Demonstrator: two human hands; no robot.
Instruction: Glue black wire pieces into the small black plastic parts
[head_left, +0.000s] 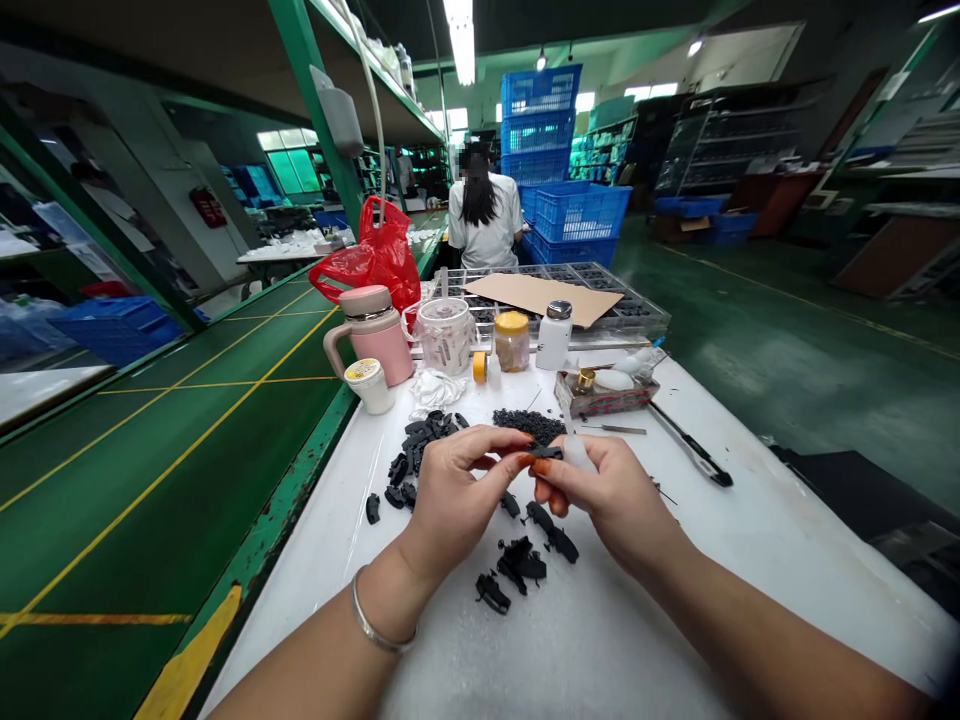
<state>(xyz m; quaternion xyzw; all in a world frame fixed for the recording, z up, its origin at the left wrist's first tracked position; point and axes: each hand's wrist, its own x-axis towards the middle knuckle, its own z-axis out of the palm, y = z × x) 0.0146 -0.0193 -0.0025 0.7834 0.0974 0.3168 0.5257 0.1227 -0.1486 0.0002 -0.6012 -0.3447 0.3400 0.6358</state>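
My left hand [461, 485] pinches one end of a small black plastic part [546, 452] between thumb and fingers. At its other end my right hand [615, 490] meets the part, and a translucent white squeeze bottle [576, 450] with a thin nozzle is tucked in that same hand. Orange-brown colour marks several fingertips. A heap of curved black parts [409, 460] lies left of my hands, and a pile of tiny black pieces [529, 425] just beyond them. Nearer me on the white table sit several black assemblies [521, 562] with small bits sticking out.
Along the table's back stand a pink thermos [375, 340], a clear mug [446, 335], a yellow-lidded jar [511, 342] and a white bottle [555, 335]. Right of them are a small box [607, 390] and tweezers [619, 430]. A green conveyor [187, 440] runs left; a person [484, 215] sits ahead.
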